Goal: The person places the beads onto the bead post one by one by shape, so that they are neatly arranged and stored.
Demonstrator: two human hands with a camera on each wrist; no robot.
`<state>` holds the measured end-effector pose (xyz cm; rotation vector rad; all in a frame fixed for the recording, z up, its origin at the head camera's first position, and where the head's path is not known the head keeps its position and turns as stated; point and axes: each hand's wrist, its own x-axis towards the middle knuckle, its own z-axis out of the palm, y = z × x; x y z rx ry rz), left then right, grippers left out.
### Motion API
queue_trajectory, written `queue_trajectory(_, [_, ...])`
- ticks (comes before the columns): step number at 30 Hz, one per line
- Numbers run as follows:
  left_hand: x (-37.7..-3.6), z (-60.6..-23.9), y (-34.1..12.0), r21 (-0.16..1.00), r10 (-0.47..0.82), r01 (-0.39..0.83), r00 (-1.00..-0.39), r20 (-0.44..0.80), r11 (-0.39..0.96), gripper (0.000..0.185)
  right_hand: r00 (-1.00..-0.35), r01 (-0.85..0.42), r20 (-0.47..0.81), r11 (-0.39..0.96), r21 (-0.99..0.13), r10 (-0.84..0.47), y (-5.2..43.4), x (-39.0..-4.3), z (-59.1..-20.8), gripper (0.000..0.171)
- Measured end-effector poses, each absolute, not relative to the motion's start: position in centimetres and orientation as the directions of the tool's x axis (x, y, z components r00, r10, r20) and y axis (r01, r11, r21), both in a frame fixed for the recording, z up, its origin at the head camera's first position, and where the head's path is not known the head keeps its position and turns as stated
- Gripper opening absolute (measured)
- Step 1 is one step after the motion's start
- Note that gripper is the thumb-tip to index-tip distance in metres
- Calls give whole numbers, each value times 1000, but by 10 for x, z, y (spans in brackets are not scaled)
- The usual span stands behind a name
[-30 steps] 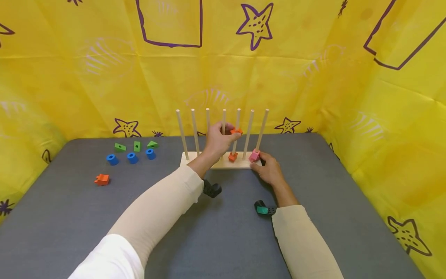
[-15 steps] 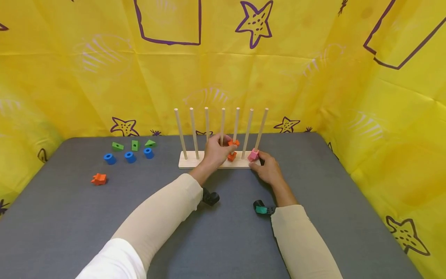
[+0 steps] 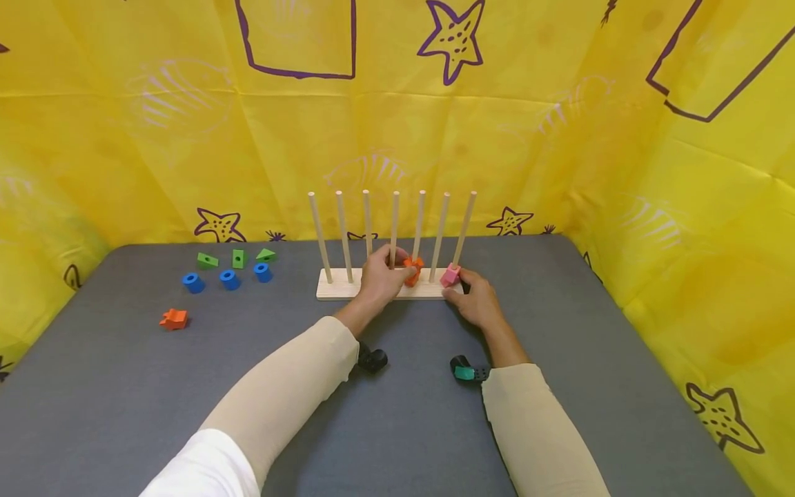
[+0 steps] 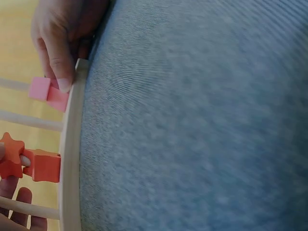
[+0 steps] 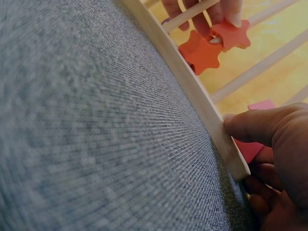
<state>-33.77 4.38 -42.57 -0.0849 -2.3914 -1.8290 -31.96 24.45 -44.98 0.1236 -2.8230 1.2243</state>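
A wooden base [image 3: 338, 290] with seven upright pegs stands at the table's far middle. My left hand [image 3: 402, 266] pinches an orange star [image 3: 413, 263] low on the fifth peg, just above a second orange star [image 3: 410, 279] on the base. The right wrist view shows both, the upper star [image 5: 232, 33] under my fingertips [image 5: 230, 13] and the lower star [image 5: 202, 53]. A pink block [image 3: 450, 276] sits at the foot of the last peg. My right hand [image 3: 462, 284] grips the base's right end, thumb [image 5: 257, 124] on its front edge, beside the pink block [image 4: 45, 94].
On the grey table [image 3: 397, 414] at the left lie three blue cylinders [image 3: 228, 279], three green wedges [image 3: 238, 259] and a loose orange star [image 3: 174, 319]. Yellow cloth walls [image 3: 695, 228] close in the back and both sides.
My left hand has slid the upper orange star down the fifth peg, from about mid-height to just above the lower star. My right hand has stayed on the base's end.
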Motion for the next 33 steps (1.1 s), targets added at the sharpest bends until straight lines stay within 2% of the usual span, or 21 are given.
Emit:
queue_trajectory(7, [-337,-428,41,949,-42,128,-988,146,289,23,-989,-140,130,679,-721,-66,244,-319,-450,55])
queue_trajectory(20, [-319,-423,31,919,-36,157,-983,181,361,44,-992,-124,116,679,-724,-57,244,-319,-449,55])
queue_trajectory(24, [-308,-418,21,927,-25,148,-986,167,346,50,-992,-124,115,680,-723,-58,243,-320,-450,54])
queue_trajectory(33, [-275,-402,-23,936,-12,193,-979,206,294,37,-993,-112,106,686,-719,-50,244,-319,-450,54])
